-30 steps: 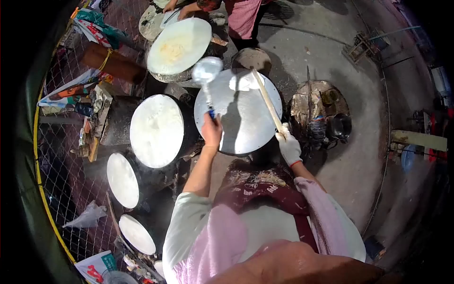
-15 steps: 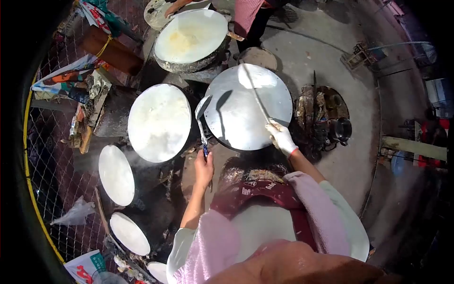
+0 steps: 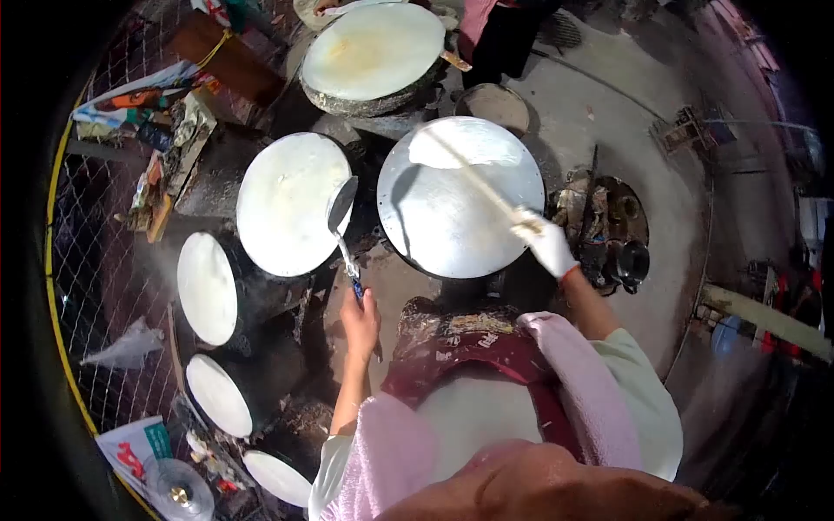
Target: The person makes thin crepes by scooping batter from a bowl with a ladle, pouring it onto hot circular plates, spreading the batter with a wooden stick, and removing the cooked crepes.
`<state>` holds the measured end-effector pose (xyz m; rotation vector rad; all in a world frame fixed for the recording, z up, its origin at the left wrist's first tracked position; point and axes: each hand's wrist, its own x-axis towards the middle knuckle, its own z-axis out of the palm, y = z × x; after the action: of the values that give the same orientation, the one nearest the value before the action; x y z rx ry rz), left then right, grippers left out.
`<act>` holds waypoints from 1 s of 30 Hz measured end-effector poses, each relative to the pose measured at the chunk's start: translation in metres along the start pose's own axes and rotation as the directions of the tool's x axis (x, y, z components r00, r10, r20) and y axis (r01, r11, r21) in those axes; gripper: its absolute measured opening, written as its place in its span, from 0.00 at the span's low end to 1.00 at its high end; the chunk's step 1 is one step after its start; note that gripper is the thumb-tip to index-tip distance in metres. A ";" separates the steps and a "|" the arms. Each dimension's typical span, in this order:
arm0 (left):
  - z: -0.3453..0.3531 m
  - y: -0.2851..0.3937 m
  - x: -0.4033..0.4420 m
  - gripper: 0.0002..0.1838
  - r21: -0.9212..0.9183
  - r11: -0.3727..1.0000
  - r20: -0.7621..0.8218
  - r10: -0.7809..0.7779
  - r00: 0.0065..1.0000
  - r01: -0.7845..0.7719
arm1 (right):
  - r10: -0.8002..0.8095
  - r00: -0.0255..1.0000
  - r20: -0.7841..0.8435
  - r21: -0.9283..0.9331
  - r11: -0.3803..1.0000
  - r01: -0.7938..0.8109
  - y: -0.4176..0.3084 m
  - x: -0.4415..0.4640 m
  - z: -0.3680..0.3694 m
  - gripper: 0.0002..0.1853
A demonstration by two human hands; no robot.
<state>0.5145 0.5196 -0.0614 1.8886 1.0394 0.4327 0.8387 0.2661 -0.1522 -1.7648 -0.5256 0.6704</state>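
Note:
My left hand (image 3: 360, 323) is closed around the blue handle of a metal ladle (image 3: 342, 205). The ladle's bowl hangs at the right edge of a round griddle with a pale white sheet (image 3: 291, 204) on it. My right hand (image 3: 549, 247), in a white glove, grips a long thin stick (image 3: 473, 176) that slants over the round metal griddle (image 3: 452, 227) in front of me. The stick is blurred by motion, and its far end reaches the white batter (image 3: 476, 142) at the griddle's far side. A dark shadow of the ladle falls on this griddle's left part.
More round griddles with white tops curve down the left, including one griddle (image 3: 207, 288). At the back stands a griddle with a browned middle (image 3: 373, 52), near another person's dark-clothed leg (image 3: 506, 43). Right of me is a blackened stand with pots (image 3: 630, 260). Wire fencing (image 3: 95, 286) runs along the left.
The white batter patch on the front griddle has spread wider. My right hand has moved right and the stick slants more. The ladle has shifted left to the neighbouring griddle's edge; the view has turned slightly.

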 end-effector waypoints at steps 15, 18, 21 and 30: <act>0.044 -0.003 -0.054 0.07 0.096 0.989 -0.199 -0.091 0.976 0.112 | 0.276 0.896 0.347 -0.130 0.961 -0.246 0.004 0.098 -0.061 0.22; 0.048 0.009 -0.062 0.08 0.009 0.979 -0.206 -0.196 0.959 0.202 | 0.336 0.797 0.502 0.010 0.919 -0.393 -0.007 0.070 -0.030 0.24; 0.047 0.028 -0.064 0.08 -0.018 0.962 -0.212 -0.271 0.939 0.273 | 0.307 0.795 0.523 -0.175 0.952 -0.252 -0.034 0.069 -0.048 0.20; 0.052 0.014 -0.088 0.09 0.142 0.946 -0.271 -0.247 0.930 0.292 | 0.319 0.688 0.652 -0.145 0.943 -0.300 0.002 0.096 -0.048 0.24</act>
<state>0.5034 0.4169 -0.0667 1.8415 1.5320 0.4336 0.9420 0.2943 -0.1604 -1.6140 -0.7209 1.5843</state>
